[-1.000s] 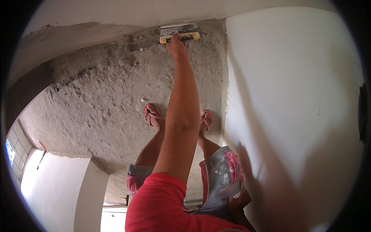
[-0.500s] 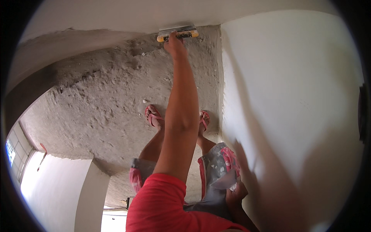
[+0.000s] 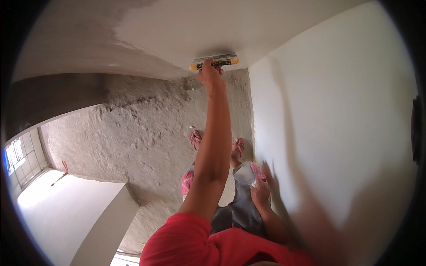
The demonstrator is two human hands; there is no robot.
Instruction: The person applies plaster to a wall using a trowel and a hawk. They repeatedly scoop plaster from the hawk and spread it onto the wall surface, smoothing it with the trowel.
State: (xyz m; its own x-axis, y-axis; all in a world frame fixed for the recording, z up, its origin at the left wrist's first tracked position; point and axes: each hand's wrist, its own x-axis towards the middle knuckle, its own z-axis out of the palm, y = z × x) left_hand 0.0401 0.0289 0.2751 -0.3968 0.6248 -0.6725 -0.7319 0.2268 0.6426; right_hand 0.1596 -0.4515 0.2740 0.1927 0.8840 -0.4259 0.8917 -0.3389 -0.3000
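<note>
My left arm reaches straight ahead, its hand (image 3: 210, 75) closed around the handle of a wide putty knife (image 3: 215, 61) with yellow ends. The knife's blade lies against the wall ahead (image 3: 177, 40), just above where it meets the floor. Smoother, paler coating covers part of that wall, with a ragged edge to the left. Low by my right knee, my right hand (image 3: 260, 193) is closed on what looks like a smaller putty knife (image 3: 243, 174) with a pale, broad blade. Its handle is hidden in my fingers.
A smooth white wall (image 3: 337, 111) rises close on my right, with arm shadows on it. The rough cement floor (image 3: 146, 133) bears lumps and crumbs. My feet in red flip-flops (image 3: 195, 139) stand on it. At left are a white wall block (image 3: 71, 199) and a barred window (image 3: 17, 155).
The wide putty knife has moved up the wall from the floor edge. My view has tilted upward, showing more wall. My right hand has shifted forward along my knee with the smaller knife.
</note>
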